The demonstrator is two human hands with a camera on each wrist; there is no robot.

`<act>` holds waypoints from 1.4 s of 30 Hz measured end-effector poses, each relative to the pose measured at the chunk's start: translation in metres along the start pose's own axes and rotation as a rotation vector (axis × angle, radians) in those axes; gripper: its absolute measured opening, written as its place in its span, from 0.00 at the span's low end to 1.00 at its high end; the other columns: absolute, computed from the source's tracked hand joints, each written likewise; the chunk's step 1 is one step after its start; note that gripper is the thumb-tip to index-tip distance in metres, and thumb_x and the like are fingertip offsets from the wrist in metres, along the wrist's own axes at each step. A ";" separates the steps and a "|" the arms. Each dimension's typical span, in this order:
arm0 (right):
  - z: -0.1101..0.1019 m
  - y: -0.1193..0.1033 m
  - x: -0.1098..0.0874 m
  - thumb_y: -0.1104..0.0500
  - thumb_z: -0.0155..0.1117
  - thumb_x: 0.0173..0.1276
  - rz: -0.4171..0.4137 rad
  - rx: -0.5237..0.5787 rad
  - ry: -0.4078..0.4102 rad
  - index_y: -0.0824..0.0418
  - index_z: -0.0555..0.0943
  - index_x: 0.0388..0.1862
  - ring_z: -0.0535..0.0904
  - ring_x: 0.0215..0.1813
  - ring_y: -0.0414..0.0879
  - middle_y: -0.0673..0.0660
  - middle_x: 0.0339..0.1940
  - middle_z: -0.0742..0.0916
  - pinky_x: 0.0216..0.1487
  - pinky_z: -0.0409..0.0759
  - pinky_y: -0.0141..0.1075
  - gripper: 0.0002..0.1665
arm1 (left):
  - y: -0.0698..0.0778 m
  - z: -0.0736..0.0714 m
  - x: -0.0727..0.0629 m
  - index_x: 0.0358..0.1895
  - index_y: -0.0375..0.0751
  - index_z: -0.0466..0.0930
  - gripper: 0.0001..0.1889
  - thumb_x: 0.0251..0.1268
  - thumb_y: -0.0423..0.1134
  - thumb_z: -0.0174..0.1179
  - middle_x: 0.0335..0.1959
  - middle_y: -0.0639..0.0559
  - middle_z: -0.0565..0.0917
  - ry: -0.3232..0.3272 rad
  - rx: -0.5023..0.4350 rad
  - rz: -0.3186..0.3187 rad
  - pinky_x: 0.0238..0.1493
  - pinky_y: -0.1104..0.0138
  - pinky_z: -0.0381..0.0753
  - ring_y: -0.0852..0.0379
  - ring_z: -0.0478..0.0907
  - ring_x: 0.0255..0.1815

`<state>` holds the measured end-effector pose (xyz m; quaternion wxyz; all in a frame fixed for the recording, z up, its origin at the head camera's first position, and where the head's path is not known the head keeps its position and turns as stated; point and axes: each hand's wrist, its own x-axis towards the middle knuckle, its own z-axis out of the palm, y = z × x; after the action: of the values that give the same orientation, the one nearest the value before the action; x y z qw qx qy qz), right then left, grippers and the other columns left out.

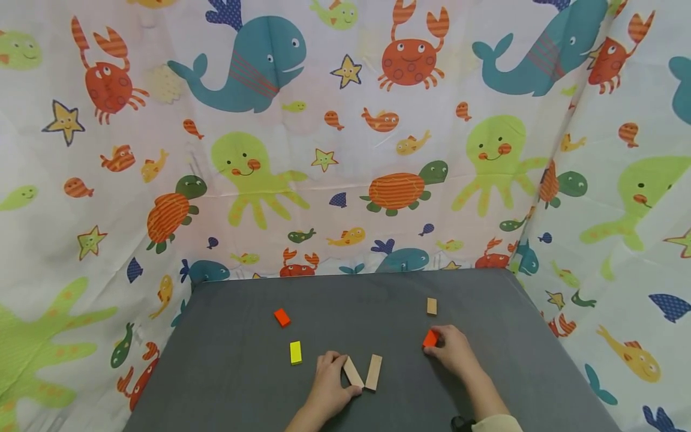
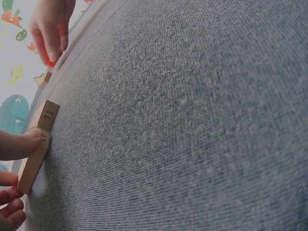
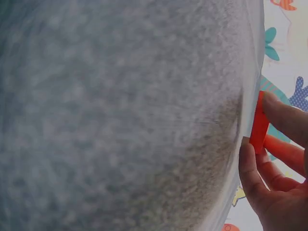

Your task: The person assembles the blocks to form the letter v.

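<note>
My left hand [image 1: 327,384] holds a plain wooden block [image 1: 353,372] at its two ends, thumb at the near end and fingers at the far end. A second wooden block [image 1: 373,373] stands just right of it; their near ends meet, so the pair forms a narrow V on the cloth. Dark printed marks show on the blocks' ends in the left wrist view. Farther right, my right hand [image 1: 457,354] pinches an orange-red block [image 3: 260,122] between thumb and fingers. In the right wrist view this block is tilted; whether it touches the table I cannot tell.
A grey cloth covers the table [image 1: 243,390]. A small wooden block [image 1: 432,306] lies beyond my right hand. On the left are another orange-red block [image 1: 282,317] and a yellow block [image 1: 296,353]. A sea-animal curtain [image 1: 345,198] hangs behind and at the sides.
</note>
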<state>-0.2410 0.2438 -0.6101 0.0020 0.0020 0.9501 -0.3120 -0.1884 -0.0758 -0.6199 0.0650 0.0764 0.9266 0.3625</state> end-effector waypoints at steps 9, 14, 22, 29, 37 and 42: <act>-0.005 -0.014 -0.002 0.55 0.81 0.56 -0.037 0.013 0.056 0.68 0.81 0.61 0.82 0.52 0.58 0.65 0.54 0.84 0.56 0.79 0.55 0.35 | 0.001 -0.002 0.001 0.61 0.31 0.79 0.38 0.45 0.46 0.82 0.53 0.46 0.75 -0.002 0.003 -0.015 0.59 0.46 0.74 0.45 0.66 0.58; -0.004 -0.019 -0.001 0.55 0.82 0.54 -0.034 0.015 0.047 0.68 0.82 0.59 0.82 0.52 0.57 0.64 0.52 0.84 0.56 0.79 0.55 0.35 | 0.001 -0.001 0.001 0.60 0.31 0.79 0.38 0.45 0.46 0.82 0.53 0.46 0.75 -0.009 -0.003 -0.025 0.58 0.45 0.74 0.45 0.66 0.57; -0.001 -0.028 -0.003 0.55 0.82 0.54 -0.039 0.039 0.038 0.68 0.82 0.58 0.81 0.50 0.55 0.64 0.52 0.84 0.54 0.80 0.54 0.34 | 0.002 -0.001 0.001 0.60 0.31 0.80 0.38 0.44 0.46 0.82 0.53 0.46 0.75 0.000 0.002 -0.016 0.59 0.45 0.73 0.45 0.66 0.57; 0.006 -0.035 -0.003 0.56 0.82 0.54 -0.062 0.053 0.058 0.67 0.83 0.57 0.81 0.50 0.55 0.63 0.52 0.84 0.55 0.80 0.54 0.33 | 0.002 -0.002 0.000 0.60 0.30 0.80 0.38 0.44 0.46 0.82 0.52 0.46 0.75 -0.004 -0.002 -0.009 0.59 0.45 0.72 0.45 0.66 0.57; 0.009 -0.043 -0.001 0.55 0.82 0.54 -0.062 0.056 0.042 0.66 0.83 0.58 0.81 0.50 0.53 0.62 0.53 0.84 0.55 0.81 0.53 0.34 | 0.004 -0.002 0.000 0.60 0.31 0.79 0.38 0.44 0.45 0.82 0.52 0.46 0.75 -0.010 -0.007 -0.013 0.59 0.45 0.72 0.45 0.66 0.57; 0.014 -0.049 0.002 0.54 0.82 0.55 -0.064 0.070 0.035 0.66 0.83 0.59 0.81 0.51 0.54 0.61 0.53 0.84 0.56 0.81 0.53 0.34 | 0.002 -0.003 0.000 0.59 0.31 0.80 0.38 0.43 0.46 0.82 0.52 0.46 0.75 0.004 0.006 -0.004 0.60 0.43 0.69 0.44 0.66 0.57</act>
<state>-0.2430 0.1962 -0.5919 -0.0247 -0.0231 0.9381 -0.3447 -0.1889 -0.0766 -0.6163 0.0637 0.0742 0.9279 0.3599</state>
